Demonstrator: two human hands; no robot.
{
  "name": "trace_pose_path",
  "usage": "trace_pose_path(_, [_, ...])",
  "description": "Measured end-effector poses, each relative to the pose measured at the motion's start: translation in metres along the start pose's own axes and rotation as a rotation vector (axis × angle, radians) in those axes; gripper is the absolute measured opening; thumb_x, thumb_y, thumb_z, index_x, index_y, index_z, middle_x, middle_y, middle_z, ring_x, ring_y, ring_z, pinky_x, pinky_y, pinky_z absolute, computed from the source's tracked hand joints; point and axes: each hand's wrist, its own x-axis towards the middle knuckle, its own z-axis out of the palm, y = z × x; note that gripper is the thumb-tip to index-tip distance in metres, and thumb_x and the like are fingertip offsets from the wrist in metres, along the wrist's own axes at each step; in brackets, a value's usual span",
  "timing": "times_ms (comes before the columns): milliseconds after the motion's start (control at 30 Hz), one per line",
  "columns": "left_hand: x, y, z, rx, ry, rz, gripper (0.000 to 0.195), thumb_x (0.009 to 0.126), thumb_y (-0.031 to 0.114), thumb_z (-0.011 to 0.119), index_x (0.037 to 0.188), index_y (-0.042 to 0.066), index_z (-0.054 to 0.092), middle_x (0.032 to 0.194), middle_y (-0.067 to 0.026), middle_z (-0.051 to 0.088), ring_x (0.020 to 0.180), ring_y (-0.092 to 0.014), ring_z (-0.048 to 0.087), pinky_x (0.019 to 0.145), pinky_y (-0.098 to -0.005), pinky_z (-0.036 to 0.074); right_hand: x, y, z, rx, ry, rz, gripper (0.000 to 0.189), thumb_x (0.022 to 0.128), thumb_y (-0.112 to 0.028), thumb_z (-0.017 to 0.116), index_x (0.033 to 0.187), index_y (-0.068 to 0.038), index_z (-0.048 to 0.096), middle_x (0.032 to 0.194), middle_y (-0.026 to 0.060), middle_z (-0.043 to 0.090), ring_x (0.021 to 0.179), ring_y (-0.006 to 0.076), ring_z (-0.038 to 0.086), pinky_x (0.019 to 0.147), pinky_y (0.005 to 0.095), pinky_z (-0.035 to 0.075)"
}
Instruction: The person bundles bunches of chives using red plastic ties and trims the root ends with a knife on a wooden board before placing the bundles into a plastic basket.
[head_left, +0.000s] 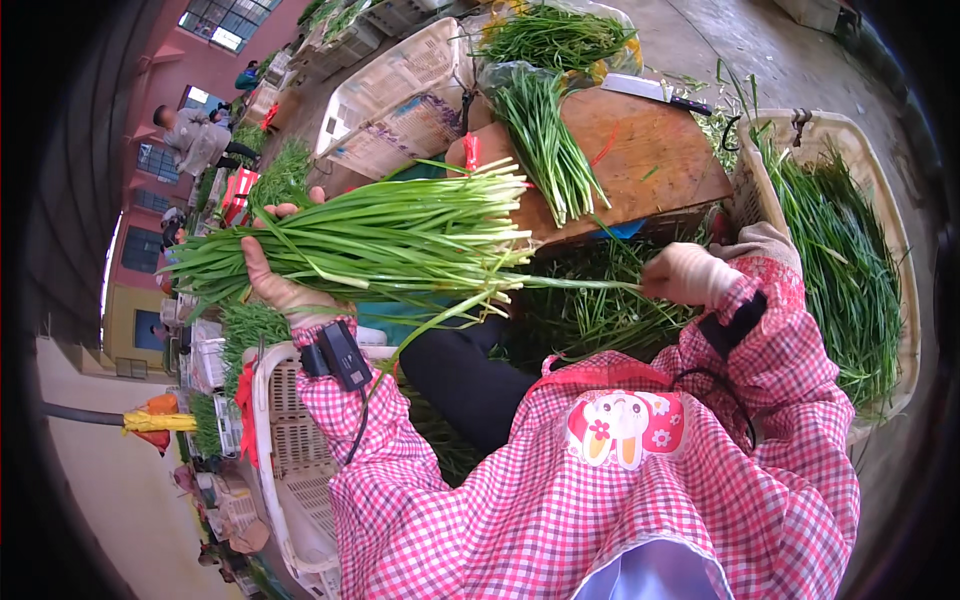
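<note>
My left hand (281, 277) is closed around a thick bunch of green garlic chives (405, 225), its pale cut ends pointing right. From the lower edge of those ends one thin stalk (581, 283) stretches across to my right hand (686, 275), whose fingers pinch its tip; a pale wrap covers much of that hand. Beyond the bunch, a smaller bundle of chives (544, 142) lies on a brown wooden board (645, 157). A cleaver (637, 86) with a black handle rests at the board's far edge.
At the right stands a plastic crate (911, 300) filled with long chives. Another crate (281, 457) sits by my left arm, and an upended or tilted crate (394, 71) is beyond the board. Loose leaves (600, 315) lie below my hands. Several people are in the left background.
</note>
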Motion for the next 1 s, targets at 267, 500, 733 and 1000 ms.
trace_pose_path(267, [-0.008,0.003,0.018,0.13,0.121,0.057,0.035,0.089,0.04,0.06,0.101,0.008,0.065,0.099,-0.0116,0.065,0.1,-0.028,0.062,0.106,-0.0605,0.036,0.0,-0.1,-0.031,0.205,0.503,-0.182,0.048,0.079,-0.039,0.069,0.118,-0.013,0.057,0.085,0.0166,0.067,0.082,0.034,0.066,0.072,0.0451,0.051])
trace_pose_path(500, [-0.013,-0.014,0.026,0.042,0.068,0.025,0.03,0.089,0.038,0.061,0.102,0.011,0.065,0.102,-0.0099,0.065,0.103,-0.03,0.061,0.106,-0.0596,0.037,0.067,-0.157,-0.025,0.271,0.601,-0.238,0.034,0.082,-0.041,0.064,0.096,-0.01,0.065,0.08,0.0159,0.066,0.077,0.0354,0.065,0.068,0.045,0.051])
trace_pose_path(733, [-0.022,-0.02,-0.039,-0.032,0.057,-0.016,0.042,0.092,0.046,0.051,0.113,0.012,0.062,0.11,-0.0107,0.064,0.113,-0.039,0.056,0.1,-0.0601,0.041,0.034,-0.156,-0.003,0.686,0.536,-0.666,0.015,0.082,-0.021,0.068,0.089,-0.009,0.062,0.075,0.0159,0.061,0.071,0.0356,0.061,0.064,0.04,0.05])
trace_pose_path(1000, [-0.009,-0.006,-0.151,-0.021,0.158,-0.008,0.053,0.089,0.048,0.049,0.122,0.007,0.059,0.126,-0.0145,0.058,0.122,-0.038,0.048,0.106,-0.0607,0.033,-0.006,-0.074,0.013,0.355,0.162,-0.573,0.019,0.084,-0.028,0.064,0.095,-0.012,0.064,0.076,0.0151,0.063,0.072,0.0374,0.061,0.065,0.0451,0.049])
